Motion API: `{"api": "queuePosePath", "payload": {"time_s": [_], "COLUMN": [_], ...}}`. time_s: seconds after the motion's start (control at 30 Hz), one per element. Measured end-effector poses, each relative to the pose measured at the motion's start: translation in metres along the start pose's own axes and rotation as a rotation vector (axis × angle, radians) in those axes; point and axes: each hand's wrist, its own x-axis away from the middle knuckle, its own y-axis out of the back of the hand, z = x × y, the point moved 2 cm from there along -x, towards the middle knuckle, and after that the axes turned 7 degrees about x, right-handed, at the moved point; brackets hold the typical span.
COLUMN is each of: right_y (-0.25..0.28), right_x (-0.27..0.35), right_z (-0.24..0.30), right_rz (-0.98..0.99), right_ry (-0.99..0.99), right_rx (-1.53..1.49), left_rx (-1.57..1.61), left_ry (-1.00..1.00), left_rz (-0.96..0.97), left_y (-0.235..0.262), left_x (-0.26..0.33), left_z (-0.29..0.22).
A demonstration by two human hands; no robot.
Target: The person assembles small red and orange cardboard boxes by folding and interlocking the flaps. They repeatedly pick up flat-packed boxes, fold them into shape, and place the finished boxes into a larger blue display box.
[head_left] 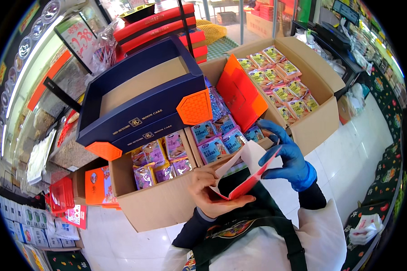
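Observation:
A small folding carton (251,180), red outside and white inside, is held up before my chest with its flaps standing apart. My bare left hand (208,194) is closed round its lower left end, fingers underneath. At the carton's right side my right hand (287,156), in a blue glove, has its bent fingers on an upright flap. Just beyond the hands, a cardboard box (158,198) holds purple-wrapped packets (154,152) on the left and blue-wrapped packets (221,143) on the right. Red-orange flat cartons (242,92) lean over the blue packets.
Stacked dark blue gift trays (138,97) with orange corner pieces rest across the boxes. Another cardboard box (321,115) at the right holds yellow-and-pink packets (280,81). Red boxes (153,27) are piled behind. A glass display case (36,81) stands left, with a red basket (61,194) below.

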Motion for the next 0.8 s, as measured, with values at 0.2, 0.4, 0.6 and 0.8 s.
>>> {"api": "queuePosePath", "payload": {"time_s": [0.2,0.4,0.6,0.8], "right_y": [-0.01,-0.006,0.012,0.038], "right_x": [0.02,0.047,0.059,0.057], "right_z": [0.001,-0.001,0.012,-0.001], "right_rz": [-0.085,-0.197,-0.354,-0.225], "right_ry": [0.083,0.25,0.128,-0.055], "right_rx": [-0.004,-0.012,-0.036,-0.043], "left_rx": [0.033,0.278,0.11,-0.041], "left_ry": [-0.112,-0.142,-0.194,0.2], "left_rz": [-0.031,0.107,0.043,-0.082], "left_y": [-0.006,-0.003,-0.02,-0.032], "left_x": [0.001,0.015,0.019,0.026], "left_z": [0.004,0.002,-0.014,-0.009]}}
